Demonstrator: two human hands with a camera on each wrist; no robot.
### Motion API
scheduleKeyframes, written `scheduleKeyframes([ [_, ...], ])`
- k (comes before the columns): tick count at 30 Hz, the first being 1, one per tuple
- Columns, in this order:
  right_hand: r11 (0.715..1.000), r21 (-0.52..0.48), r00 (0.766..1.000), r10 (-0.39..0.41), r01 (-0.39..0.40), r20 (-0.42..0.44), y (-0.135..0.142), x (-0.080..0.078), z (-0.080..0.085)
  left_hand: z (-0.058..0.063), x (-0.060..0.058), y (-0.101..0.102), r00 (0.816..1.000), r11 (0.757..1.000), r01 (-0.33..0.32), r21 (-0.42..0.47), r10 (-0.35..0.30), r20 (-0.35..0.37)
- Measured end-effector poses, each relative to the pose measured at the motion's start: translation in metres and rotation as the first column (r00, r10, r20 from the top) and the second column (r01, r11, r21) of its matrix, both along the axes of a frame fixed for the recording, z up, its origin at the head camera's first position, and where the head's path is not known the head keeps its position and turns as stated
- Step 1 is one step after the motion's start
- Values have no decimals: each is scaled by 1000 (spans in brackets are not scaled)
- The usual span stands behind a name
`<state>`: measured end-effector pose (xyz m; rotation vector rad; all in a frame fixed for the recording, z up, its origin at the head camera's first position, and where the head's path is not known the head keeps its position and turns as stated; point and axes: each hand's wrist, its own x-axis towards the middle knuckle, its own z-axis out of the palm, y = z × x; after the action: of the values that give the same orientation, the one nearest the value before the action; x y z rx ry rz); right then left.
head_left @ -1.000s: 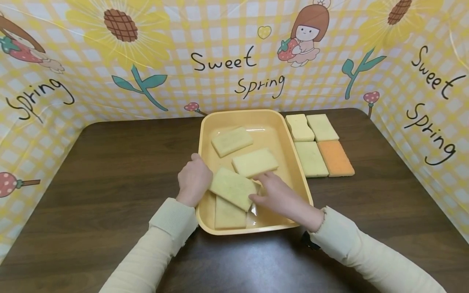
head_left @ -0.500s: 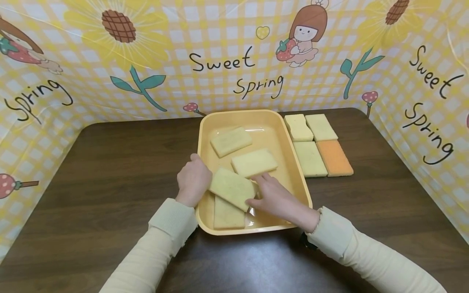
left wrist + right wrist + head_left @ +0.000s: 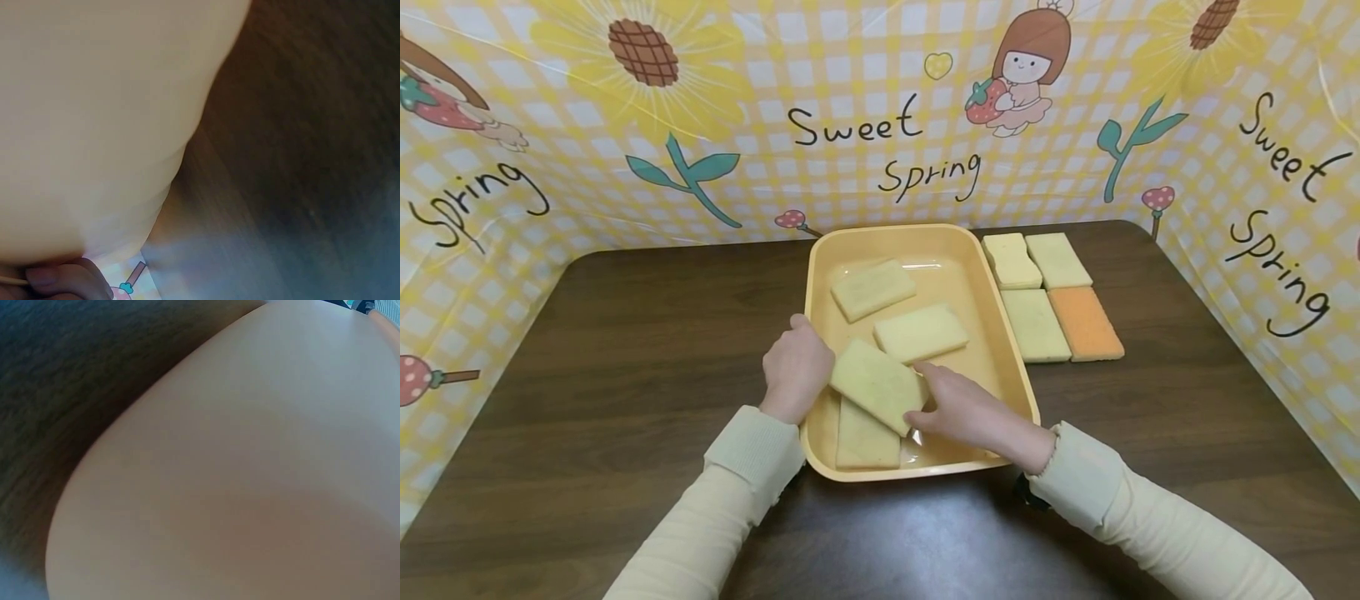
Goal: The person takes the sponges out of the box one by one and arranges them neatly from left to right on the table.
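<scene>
My left hand (image 3: 797, 371) grips the left rim of a pale orange plastic tray (image 3: 1011, 350). In the left wrist view its curled fingers (image 3: 62, 278) show at the bottom left, by the thin rim. Inside the tray, my right hand (image 3: 966, 408) holds the right end of a pale green sponge (image 3: 876, 383), thumb at the near edge and fingers at the far corner. That sponge lies slantwise over a second flat sponge (image 3: 867, 442). The tray's wall (image 3: 219, 475) fills most of the right wrist view, hiding the right hand there.
Two more pale sponges, one farther back (image 3: 872, 289) and one mid-tray (image 3: 921, 333), lie in the tray. Right of it, a wavy-edged yellow sponge (image 3: 1012, 260), two flat pale ones and an orange sponge (image 3: 1085, 323) form a block on the dark wooden table (image 3: 647, 350).
My right hand's fingers have drawn in around the sponge's end, and the sponge has lifted slightly at its far edge. The left hand stays on the rim.
</scene>
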<state>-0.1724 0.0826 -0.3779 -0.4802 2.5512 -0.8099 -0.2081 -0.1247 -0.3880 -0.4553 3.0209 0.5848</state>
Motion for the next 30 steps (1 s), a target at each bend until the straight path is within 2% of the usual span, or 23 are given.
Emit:
scheduleKeyframes([
  [7,1000,-11,1000,12,-12,16,0,0,0,1,1,0,1000,1000,1,-2,-1,-3],
  [17,999,-24,998,38,-39,-57,1,-2,1,1,1,0,1000,1000,7,2,-7,3],
  [30,994,-103,993,-35,23,-114,1,-5,0,1,1,1,1000,1000,4,-4,-5,-13],
])
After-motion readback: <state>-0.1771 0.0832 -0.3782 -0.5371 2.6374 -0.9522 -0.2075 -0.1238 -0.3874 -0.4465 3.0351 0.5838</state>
